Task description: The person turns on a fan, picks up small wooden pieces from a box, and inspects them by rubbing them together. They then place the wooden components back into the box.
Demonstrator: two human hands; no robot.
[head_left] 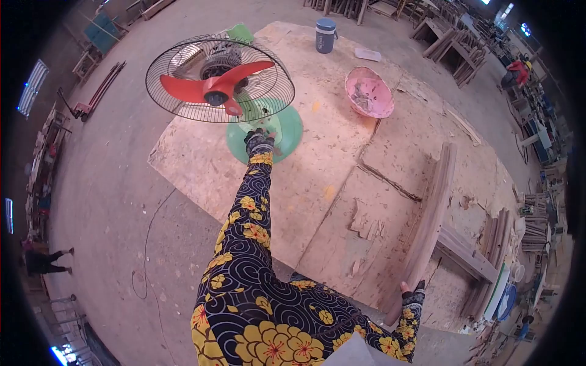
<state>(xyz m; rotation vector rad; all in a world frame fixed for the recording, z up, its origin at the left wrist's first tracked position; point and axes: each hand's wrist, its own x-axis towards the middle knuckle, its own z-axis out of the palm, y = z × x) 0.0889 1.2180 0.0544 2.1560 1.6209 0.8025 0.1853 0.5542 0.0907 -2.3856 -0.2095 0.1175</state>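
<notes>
An electric fan [217,91] with red blades, a wire cage and a green base [293,131] stands on the wooden work surface. My left hand [259,141], in a dark patterned glove, reaches to its base in front of the stand; the fingers are too small and dark to tell their pose. At the lower right, my right hand [412,293] holds the near end of a long curved wooden piece [430,226], thumb on one side and fingers on the other. A shorter wooden crosspiece [467,253] meets this piece from the right.
A pink basin [369,93] and a blue drink jug [325,35] stand farther back on the board [323,183]. More shaped wooden pieces [495,244] lie at the right. A thin cable [146,250] runs across the floor at left. Other people are visible at both sides.
</notes>
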